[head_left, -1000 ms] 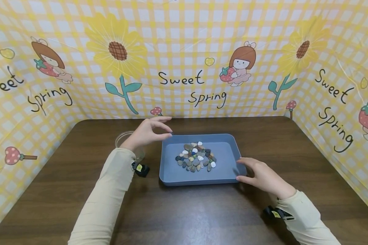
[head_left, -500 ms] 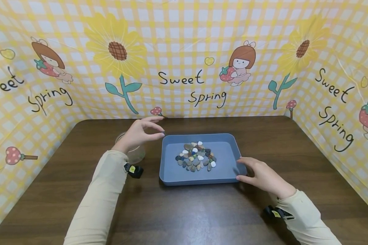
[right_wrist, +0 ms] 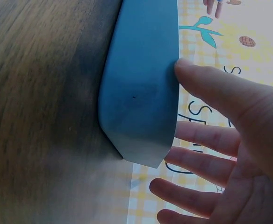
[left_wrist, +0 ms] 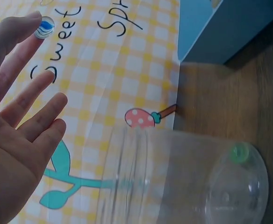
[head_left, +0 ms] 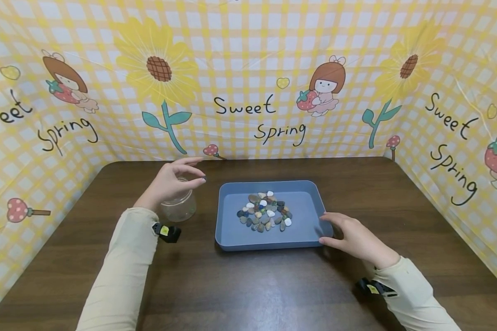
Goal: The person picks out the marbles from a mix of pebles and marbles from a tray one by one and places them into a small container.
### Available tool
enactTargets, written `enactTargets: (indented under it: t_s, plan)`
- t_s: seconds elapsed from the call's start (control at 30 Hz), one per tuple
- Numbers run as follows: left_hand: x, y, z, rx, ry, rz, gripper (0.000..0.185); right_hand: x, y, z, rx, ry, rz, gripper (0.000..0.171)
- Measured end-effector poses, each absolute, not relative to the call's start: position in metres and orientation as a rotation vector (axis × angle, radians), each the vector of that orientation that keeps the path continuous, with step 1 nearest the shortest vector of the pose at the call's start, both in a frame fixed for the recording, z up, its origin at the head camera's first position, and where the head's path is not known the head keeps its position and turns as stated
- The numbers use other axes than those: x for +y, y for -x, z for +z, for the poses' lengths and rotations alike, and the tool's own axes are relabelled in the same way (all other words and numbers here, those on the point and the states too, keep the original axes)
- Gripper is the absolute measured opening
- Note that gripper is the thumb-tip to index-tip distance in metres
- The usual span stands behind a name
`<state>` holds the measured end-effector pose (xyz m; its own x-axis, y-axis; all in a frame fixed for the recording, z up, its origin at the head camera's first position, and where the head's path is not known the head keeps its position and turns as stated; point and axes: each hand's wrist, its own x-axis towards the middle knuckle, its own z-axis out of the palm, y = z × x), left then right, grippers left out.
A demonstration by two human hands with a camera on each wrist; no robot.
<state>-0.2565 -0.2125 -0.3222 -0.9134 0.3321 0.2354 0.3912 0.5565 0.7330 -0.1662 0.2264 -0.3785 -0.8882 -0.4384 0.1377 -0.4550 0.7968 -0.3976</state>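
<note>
Left hand [head_left: 168,184] pinches a blue-white marble [left_wrist: 45,26] above the jar [head_left: 178,205]; right hand [head_left: 353,238], fingers spread, touches the tray [head_left: 232,241]

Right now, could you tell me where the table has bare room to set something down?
Bare dark wooden table lies between the two sleeves in front of the blue plastic tray, and behind the tray up to the backdrop. It is crowded left of the tray, where the left hand hovers over the clear plastic jar.

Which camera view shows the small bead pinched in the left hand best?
The left wrist view: the blue-and-white bead shows clearly at the fingertips. The head view shows only a dark speck; the right wrist view misses it.
</note>
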Motion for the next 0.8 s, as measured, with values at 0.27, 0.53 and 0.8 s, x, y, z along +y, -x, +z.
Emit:
enactTargets:
  t_s: [0.27, 0.53, 0.8]
  plan:
    - [-0.226, 0.253, -0.326, -2.699, 0.565, -1.340, 0.028, 0.226, 0.166, -0.379, -2.940, -0.733, 0.669, 0.053]
    - [-0.241, 0.249, -0.332, -2.692, 0.447, -1.364, 0.032, 0.226, 0.166, -0.379, -2.940, -0.729, 0.667, 0.053]
    - [-0.253, 0.249, -0.339, -2.650, 0.395, -1.301, 0.034, 0.226, 0.166, -0.379, -2.936, -0.734, 0.665, 0.053]
